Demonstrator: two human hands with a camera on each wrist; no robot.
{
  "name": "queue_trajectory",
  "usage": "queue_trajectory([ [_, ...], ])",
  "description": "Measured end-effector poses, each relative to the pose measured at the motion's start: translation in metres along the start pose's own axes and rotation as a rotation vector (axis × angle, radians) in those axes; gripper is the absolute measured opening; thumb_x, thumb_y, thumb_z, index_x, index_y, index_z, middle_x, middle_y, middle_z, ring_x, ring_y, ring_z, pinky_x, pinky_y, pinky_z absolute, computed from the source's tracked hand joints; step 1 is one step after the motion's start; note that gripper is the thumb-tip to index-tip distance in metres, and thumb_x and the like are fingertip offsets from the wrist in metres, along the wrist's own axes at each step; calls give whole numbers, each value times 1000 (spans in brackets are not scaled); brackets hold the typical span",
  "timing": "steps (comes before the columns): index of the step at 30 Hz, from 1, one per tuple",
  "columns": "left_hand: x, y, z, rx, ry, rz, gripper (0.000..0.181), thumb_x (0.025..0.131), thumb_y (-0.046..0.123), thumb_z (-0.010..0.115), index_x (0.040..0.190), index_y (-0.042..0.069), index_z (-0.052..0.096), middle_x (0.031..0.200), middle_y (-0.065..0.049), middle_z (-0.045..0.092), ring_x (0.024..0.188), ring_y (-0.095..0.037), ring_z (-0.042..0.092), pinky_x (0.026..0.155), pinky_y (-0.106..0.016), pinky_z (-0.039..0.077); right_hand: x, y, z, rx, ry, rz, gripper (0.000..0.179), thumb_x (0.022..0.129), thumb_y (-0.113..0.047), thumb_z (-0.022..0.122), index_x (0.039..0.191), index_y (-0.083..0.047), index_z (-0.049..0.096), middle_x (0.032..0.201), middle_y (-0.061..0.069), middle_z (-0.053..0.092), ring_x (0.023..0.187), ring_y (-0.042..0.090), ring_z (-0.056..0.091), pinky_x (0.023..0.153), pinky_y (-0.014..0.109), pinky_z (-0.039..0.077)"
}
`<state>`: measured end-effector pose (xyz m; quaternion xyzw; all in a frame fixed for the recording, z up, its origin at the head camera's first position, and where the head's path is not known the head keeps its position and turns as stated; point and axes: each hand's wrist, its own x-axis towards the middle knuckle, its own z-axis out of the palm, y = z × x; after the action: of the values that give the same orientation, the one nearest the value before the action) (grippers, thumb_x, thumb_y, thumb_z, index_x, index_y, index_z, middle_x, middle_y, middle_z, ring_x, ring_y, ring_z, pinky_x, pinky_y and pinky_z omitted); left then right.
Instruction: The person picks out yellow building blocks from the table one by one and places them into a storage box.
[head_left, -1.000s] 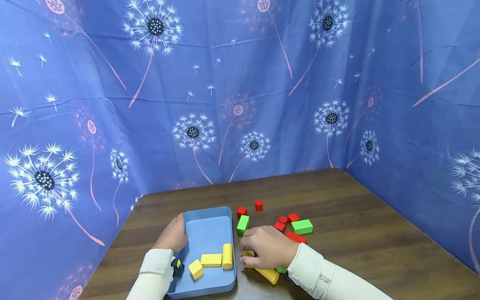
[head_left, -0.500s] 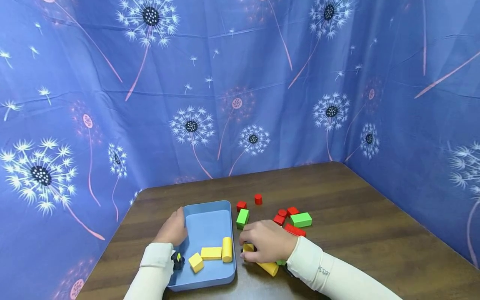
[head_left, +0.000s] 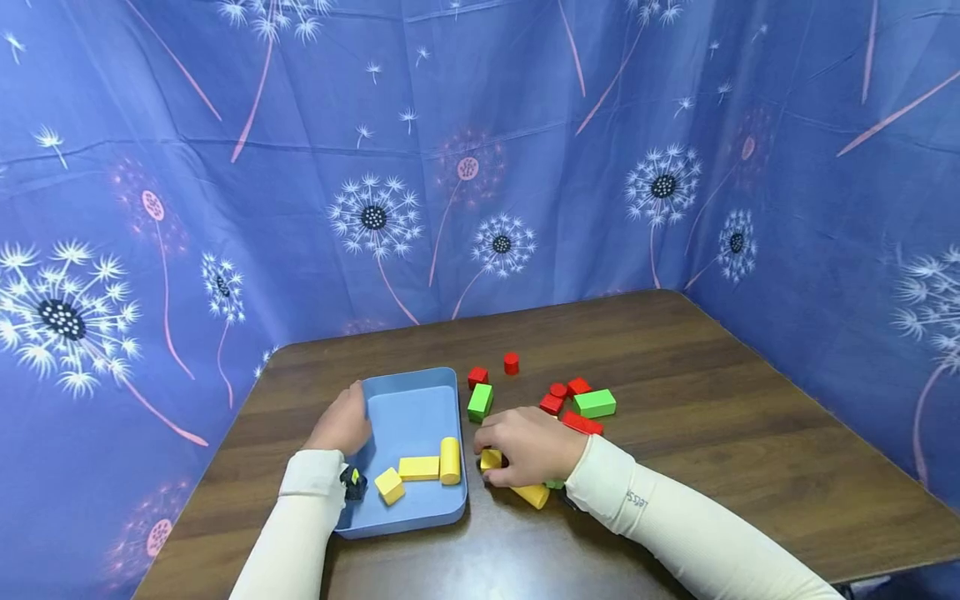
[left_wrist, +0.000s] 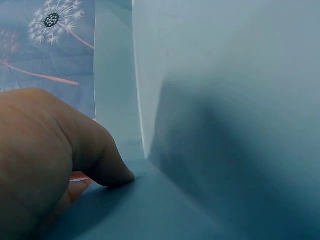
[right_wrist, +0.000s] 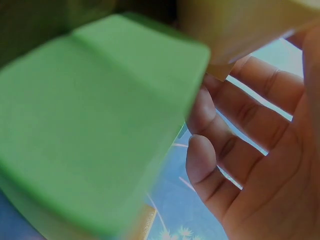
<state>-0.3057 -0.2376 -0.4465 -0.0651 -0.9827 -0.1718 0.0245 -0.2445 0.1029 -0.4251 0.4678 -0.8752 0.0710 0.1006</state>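
My left hand (head_left: 341, 423) grips the left wall of a blue tray (head_left: 408, 408); in the left wrist view the thumb (left_wrist: 107, 160) presses on the inside. Inside the tray lie a yellow cube (head_left: 390, 486), a yellow rectangular block (head_left: 419, 468) and a yellow cylinder (head_left: 450, 461). Right of the tray, my right hand (head_left: 536, 446) holds a yellow block (head_left: 491, 459) between thumb and fingers. Another yellow cylinder (head_left: 532, 496) lies partly under that hand. In the right wrist view a blurred green block (right_wrist: 100, 115) looms close beside the curled fingers.
Beyond my right hand lie several red blocks (head_left: 582, 423) and two green blocks, one near the tray (head_left: 480, 402) and one farther right (head_left: 595, 404). A red cylinder (head_left: 512, 363) stands farthest back. A blue dandelion-print curtain (head_left: 480, 150) borders the wooden table (head_left: 712, 433).
The head view has tilted down, so everything sits higher in the frame. Both hands keep nearly the same places by the tray and the yellow block.
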Motion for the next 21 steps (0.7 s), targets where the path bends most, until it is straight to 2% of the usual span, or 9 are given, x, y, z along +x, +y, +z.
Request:
queue_trajectory([
  [5, -2, -1, 0, -16, 6, 4, 69, 98, 3, 51, 156, -18, 20, 154, -41, 37, 144, -54, 39, 118, -66, 37, 1, -2, 1, 15, -2, 0, 22, 87, -36, 77, 105, -23, 78, 95, -14, 71, 75, 0, 54, 64, 19, 49],
  [14, -10, 1, 1, -10, -13, -15, 68, 99, 3, 50, 156, -18, 19, 153, -41, 37, 142, -54, 41, 116, -66, 39, 0, -4, 4, 42, 5, -16, 20, 87, -33, 77, 103, -22, 77, 92, -14, 71, 72, -2, 54, 62, 17, 48],
  [21, -7, 5, -3, -15, -13, -26, 68, 99, 2, 51, 156, -17, 19, 155, -40, 36, 143, -54, 41, 116, -65, 39, 1, -1, 1, 55, 13, -27, 19, 88, -30, 77, 104, -20, 78, 94, -13, 71, 75, -2, 55, 66, 15, 50],
])
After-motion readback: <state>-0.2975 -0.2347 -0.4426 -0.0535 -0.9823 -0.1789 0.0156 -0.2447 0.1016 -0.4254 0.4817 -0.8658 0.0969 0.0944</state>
